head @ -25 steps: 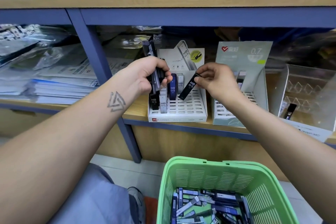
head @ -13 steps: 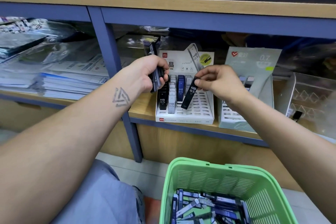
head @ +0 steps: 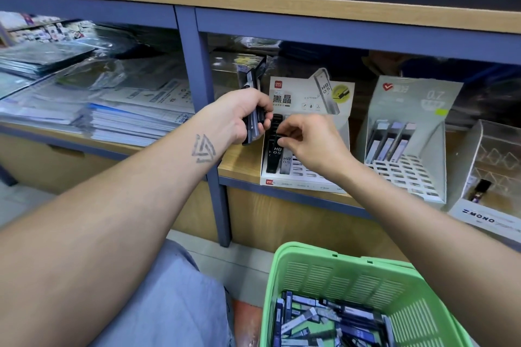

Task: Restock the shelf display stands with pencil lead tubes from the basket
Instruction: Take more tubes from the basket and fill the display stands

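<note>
The left hand (head: 244, 118) grips a bundle of dark lead tubes (head: 255, 110); the right hand (head: 308, 140) pinches a black tube (head: 275, 149) in the white slotted display stand (head: 298, 177) at the wooden shelf's (head: 239, 166) edge. A blue upright post (head: 203, 98) stands close left, a grey 0.7 stand (head: 408, 166) just right, and the green plastic basket (head: 352, 276) of tubes below.

Black HB 0.5 tube (head: 274, 153) upright in white stand (head: 303, 177), loose tubes (head: 324, 321) – green basket (head: 338, 273).

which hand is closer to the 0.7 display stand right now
Right. The right hand works at the HB 0.5 stand, next to the 0.7 display stand; the left hand grips tubes farther left.
</note>
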A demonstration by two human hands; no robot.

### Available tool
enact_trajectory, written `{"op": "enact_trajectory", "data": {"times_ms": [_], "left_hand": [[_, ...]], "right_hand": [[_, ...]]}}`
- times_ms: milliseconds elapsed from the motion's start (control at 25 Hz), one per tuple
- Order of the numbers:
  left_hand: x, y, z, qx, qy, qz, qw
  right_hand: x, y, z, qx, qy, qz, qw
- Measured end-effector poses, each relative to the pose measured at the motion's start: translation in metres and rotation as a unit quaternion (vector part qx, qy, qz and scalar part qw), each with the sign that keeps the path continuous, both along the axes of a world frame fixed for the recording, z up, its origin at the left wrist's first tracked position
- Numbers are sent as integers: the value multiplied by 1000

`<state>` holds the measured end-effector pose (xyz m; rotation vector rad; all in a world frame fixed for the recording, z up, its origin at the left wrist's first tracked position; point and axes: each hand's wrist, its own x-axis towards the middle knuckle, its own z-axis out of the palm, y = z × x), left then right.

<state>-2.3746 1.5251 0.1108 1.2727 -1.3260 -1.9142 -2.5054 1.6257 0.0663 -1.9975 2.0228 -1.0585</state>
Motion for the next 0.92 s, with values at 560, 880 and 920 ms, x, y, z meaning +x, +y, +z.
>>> {"op": "enact_trajectory", "data": {"times_ms": [560,880,920], "left_hand": [[2,-2,-1,-2,-5,-6,1000],[3,8,2,6,1,-77,997],[2,11,2,4,-3,-95,995]], "right_hand": [[3,-10,-3,15,100,0,995],[-6,-1,4,4,0,-25,1000],[-11,2,9,-7,-90,-44,995]]}}
